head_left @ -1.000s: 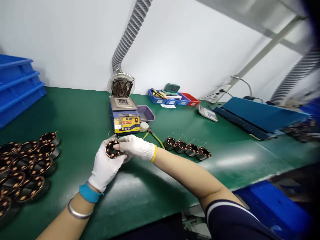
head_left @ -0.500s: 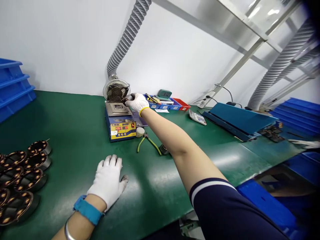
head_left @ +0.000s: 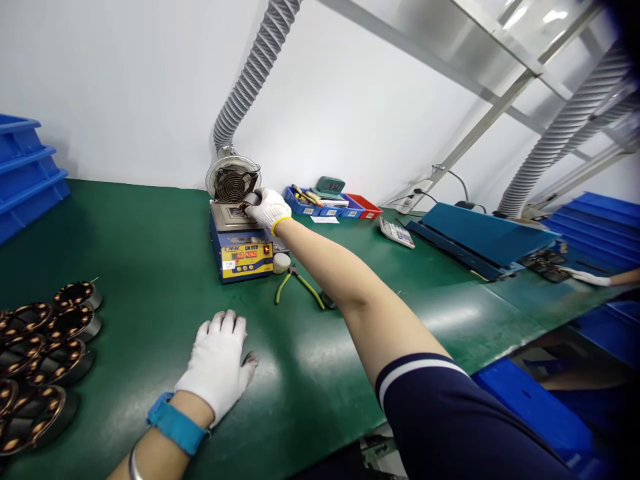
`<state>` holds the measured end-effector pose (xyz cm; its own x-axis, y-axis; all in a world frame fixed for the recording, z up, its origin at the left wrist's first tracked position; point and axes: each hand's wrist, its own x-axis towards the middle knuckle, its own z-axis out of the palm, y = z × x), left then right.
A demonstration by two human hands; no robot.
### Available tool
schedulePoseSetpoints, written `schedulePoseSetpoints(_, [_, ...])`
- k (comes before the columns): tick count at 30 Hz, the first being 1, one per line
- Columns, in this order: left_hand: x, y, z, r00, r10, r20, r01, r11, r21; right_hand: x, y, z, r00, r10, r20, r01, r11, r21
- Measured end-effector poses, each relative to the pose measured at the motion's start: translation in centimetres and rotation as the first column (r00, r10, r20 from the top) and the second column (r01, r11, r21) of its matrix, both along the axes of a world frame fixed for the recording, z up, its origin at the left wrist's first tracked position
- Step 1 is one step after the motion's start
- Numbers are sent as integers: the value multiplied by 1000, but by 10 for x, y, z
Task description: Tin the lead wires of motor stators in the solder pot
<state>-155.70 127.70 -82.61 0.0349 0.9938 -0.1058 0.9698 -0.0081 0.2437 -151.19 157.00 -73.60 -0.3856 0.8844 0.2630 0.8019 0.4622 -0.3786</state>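
Note:
My right hand (head_left: pixel 271 211), in a white glove with a yellow cuff, reaches out over the solder pot (head_left: pixel 245 261). Its fingers are closed around a dark motor stator (head_left: pixel 251 199), mostly hidden by the glove, low over the pot's metal top. Digits glow red on the pot's yellow front panel. My left hand (head_left: pixel 216 363), also gloved, lies flat on the green table with fingers stretched out and nothing in it. Green-handled cutters (head_left: pixel 299 283) and a small round whitish piece (head_left: pixel 281 263) lie right of the pot.
Several copper-wound stators (head_left: pixel 75 321) stand at the left, below stacked blue bins (head_left: pixel 30 177). An extraction hose (head_left: pixel 255 73) ends behind the pot. Farther right are small parts trays (head_left: pixel 327 208), a calculator (head_left: pixel 397 232), a blue folded panel (head_left: pixel 485 233) and a co-worker's gloved hand (head_left: pixel 590 277).
My right hand has shifted slightly left and down with the stator, nearer the pot's top. My left hand stays put. The co-worker's hand has moved left.

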Motion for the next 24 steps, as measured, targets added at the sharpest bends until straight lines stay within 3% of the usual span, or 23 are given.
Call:
schedulePoseSetpoints(12, [1, 2, -1, 1000, 2, -2, -2, 1000, 17, 3, 2, -1, 1000, -11, 2, 11, 1000, -3])
schedulePoseSetpoints(20, [0, 2, -6, 1000, 0, -9, 0, 1000, 28, 1, 9, 5, 999, 13, -37, -10, 998, 68])
schedulePoseSetpoints(24, [0, 1, -4, 1000, 3, 3, -3, 999, 35, -1, 5, 1, 999, -10, -42, 11, 999, 32])
